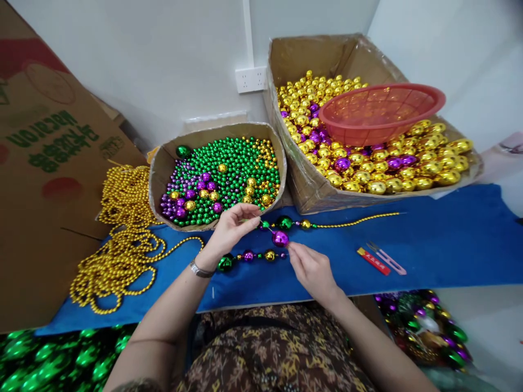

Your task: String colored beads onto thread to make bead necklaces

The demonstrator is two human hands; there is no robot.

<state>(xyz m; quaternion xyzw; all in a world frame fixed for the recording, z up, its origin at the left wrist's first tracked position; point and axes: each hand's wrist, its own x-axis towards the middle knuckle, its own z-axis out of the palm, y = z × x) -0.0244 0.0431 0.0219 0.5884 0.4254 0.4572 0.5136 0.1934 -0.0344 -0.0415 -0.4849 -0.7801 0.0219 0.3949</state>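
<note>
My left hand (233, 227) is pinched closed on a thin thread or needle just left of a purple ball (280, 238). My right hand (311, 268) is closed under that purple ball, fingertips on it. The ball sits on a strand with a green ball (284, 222), a small gold ball (305, 224) and a string of tiny gold beads (359, 220) running right across the blue cloth (449, 245). A second stretch with a green ball (225, 263), a purple bead and a gold bead lies in front of my hands.
A small cardboard box (156, 179) of green, purple and gold beads stands behind my hands. A larger box (302, 188) of gold balls holds a red basket (379, 111). Gold bead strings (122, 234) pile at left. A red cutter (373, 261) lies right. Finished strands (425, 326) lie lower right.
</note>
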